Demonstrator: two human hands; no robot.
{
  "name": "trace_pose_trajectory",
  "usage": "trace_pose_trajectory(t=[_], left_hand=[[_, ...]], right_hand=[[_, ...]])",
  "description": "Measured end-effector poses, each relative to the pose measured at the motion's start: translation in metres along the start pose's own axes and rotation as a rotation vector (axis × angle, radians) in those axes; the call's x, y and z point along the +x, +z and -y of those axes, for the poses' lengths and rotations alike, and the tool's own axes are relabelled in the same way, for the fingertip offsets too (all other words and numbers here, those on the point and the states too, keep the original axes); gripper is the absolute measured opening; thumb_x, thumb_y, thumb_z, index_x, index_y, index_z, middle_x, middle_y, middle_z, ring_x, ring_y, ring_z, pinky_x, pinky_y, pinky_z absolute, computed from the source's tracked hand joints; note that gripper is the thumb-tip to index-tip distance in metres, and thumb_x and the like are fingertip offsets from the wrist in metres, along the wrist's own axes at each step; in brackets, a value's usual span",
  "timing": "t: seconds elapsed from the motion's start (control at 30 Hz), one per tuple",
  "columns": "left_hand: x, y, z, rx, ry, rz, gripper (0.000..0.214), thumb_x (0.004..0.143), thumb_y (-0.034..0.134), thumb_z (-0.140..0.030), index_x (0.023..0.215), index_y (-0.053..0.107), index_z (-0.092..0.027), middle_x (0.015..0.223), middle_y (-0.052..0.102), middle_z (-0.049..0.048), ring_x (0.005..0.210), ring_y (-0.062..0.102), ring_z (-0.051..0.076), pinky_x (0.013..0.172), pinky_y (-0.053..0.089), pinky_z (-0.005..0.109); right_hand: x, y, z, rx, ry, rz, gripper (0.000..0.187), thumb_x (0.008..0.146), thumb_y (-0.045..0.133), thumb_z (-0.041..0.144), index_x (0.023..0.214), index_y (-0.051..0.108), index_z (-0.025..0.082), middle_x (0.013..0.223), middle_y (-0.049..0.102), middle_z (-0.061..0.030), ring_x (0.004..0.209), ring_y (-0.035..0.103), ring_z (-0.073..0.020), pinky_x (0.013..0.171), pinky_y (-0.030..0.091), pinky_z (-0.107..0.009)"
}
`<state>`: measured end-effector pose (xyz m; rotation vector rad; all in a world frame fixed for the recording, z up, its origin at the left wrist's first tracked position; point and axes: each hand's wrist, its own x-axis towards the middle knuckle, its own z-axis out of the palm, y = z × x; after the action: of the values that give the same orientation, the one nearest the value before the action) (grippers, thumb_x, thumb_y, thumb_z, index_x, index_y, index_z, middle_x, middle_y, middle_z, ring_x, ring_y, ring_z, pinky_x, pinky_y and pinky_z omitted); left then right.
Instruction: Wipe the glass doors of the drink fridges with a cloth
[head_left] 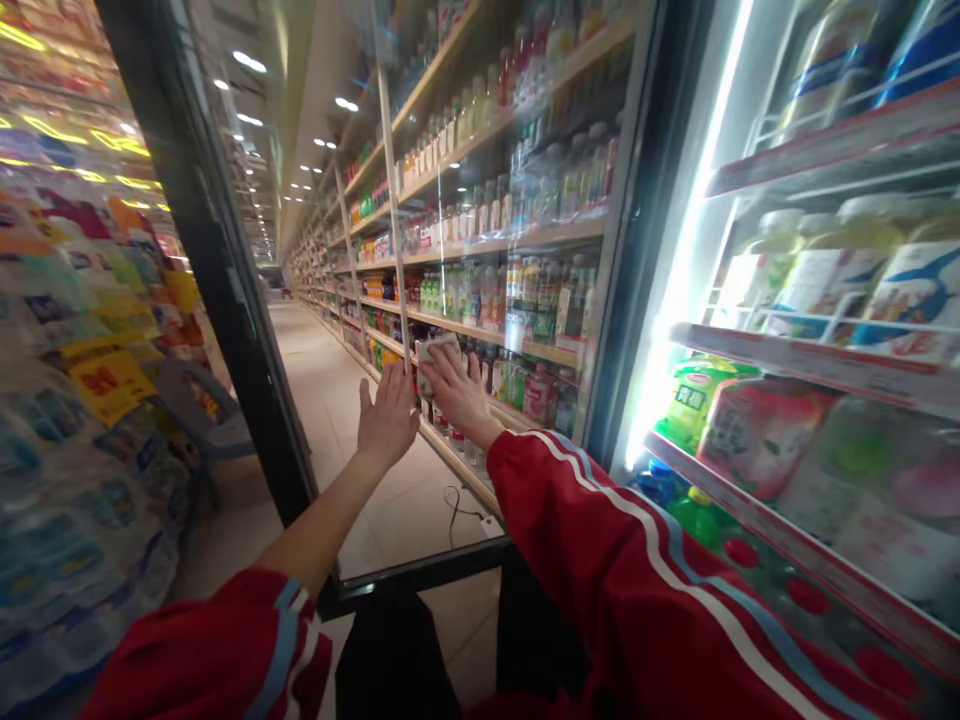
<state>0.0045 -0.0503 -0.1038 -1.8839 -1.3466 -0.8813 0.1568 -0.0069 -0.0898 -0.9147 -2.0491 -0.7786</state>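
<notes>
A glass cooler door (405, 540) with a dark frame stands swung open in front of me. Through or in its pane appear long drink shelves. My right hand (457, 390) presses a pale, crumpled cloth (436, 350) against the glass, its fingers spread over it. Just to the left, my left hand (388, 420) is raised toward the pane with fingers stretched and holds nothing. Whether its palm touches the glass, I cannot tell. Both arms wear red sleeves with white and blue stripes.
On the right is the lit cooler, with a shelf edge (825, 365) close to my right arm and bottles and pouches (765, 430) on its racks. Packed bottles (60, 500) and a grey chair (199, 405) stand at left. A dark cable (454, 510) shows low in the pane.
</notes>
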Motion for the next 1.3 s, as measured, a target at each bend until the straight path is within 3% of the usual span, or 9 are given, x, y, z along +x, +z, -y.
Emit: trace_pose_trajectory(t=[0.1, 0.3, 0.57, 0.83, 1.07, 1.3], left_hand=[[-0.004, -0.003, 0.007, 0.007, 0.001, -0.019, 0.062, 0.083, 0.039, -0.026, 0.141, 0.028, -0.009, 0.149, 0.025, 0.017, 0.141, 0.016, 0.027, 0.112, 0.003, 0.055], [-0.018, -0.012, 0.03, -0.003, -0.049, -0.038, 0.062, 0.082, 0.041, -0.026, 0.141, 0.028, -0.01, 0.149, 0.024, 0.0172, 0.14, 0.017, 0.028, 0.112, 0.003, 0.056], [-0.04, -0.022, 0.055, 0.08, -0.101, -0.037, 0.059, 0.085, 0.036, -0.027, 0.14, 0.03, -0.007, 0.15, 0.023, 0.0183, 0.14, 0.016, 0.028, 0.112, 0.003, 0.055], [-0.054, -0.025, 0.07, 0.087, -0.139, -0.063, 0.06, 0.085, 0.036, -0.03, 0.14, 0.029, -0.006, 0.149, 0.024, 0.0188, 0.14, 0.018, 0.029, 0.111, 0.005, 0.055], [-0.058, -0.031, 0.077, 0.137, -0.15, -0.1, 0.06, 0.084, 0.036, -0.03, 0.138, 0.032, -0.003, 0.147, 0.027, 0.0212, 0.138, 0.023, 0.031, 0.111, 0.01, 0.054], [-0.062, -0.03, 0.081, 0.141, -0.131, -0.109, 0.06, 0.085, 0.036, -0.031, 0.138, 0.032, -0.003, 0.147, 0.029, 0.0211, 0.137, 0.024, 0.032, 0.111, 0.013, 0.054]], right_hand=[[0.004, 0.001, 0.01, 0.005, -0.025, 0.005, 0.043, 0.092, 0.04, 0.021, 0.136, 0.041, 0.024, 0.15, 0.031, -0.0066, 0.141, 0.017, -0.023, 0.112, 0.01, -0.056], [-0.006, 0.016, 0.028, 0.013, -0.219, 0.045, 0.04, 0.093, 0.037, 0.02, 0.132, 0.046, 0.024, 0.148, 0.034, -0.0053, 0.141, 0.018, -0.022, 0.114, 0.009, -0.055], [0.046, 0.006, 0.052, 0.024, -0.147, -0.045, 0.041, 0.095, 0.032, 0.021, 0.136, 0.04, 0.023, 0.151, 0.029, -0.0048, 0.142, 0.017, -0.0233, 0.113, 0.008, -0.059], [0.023, 0.023, 0.072, 0.012, -0.389, 0.052, 0.041, 0.094, 0.032, 0.017, 0.133, 0.043, 0.022, 0.15, 0.03, -0.0035, 0.141, 0.018, -0.022, 0.115, 0.008, -0.057], [0.066, 0.015, 0.086, 0.0, -0.283, -0.062, 0.041, 0.095, 0.031, 0.018, 0.134, 0.042, 0.023, 0.15, 0.03, -0.0027, 0.141, 0.017, -0.0227, 0.115, 0.003, -0.057], [0.036, 0.024, 0.092, 0.0, -0.416, 0.064, 0.041, 0.095, 0.031, 0.017, 0.134, 0.042, 0.022, 0.15, 0.03, -0.0022, 0.141, 0.019, -0.0217, 0.114, 0.009, -0.058]])
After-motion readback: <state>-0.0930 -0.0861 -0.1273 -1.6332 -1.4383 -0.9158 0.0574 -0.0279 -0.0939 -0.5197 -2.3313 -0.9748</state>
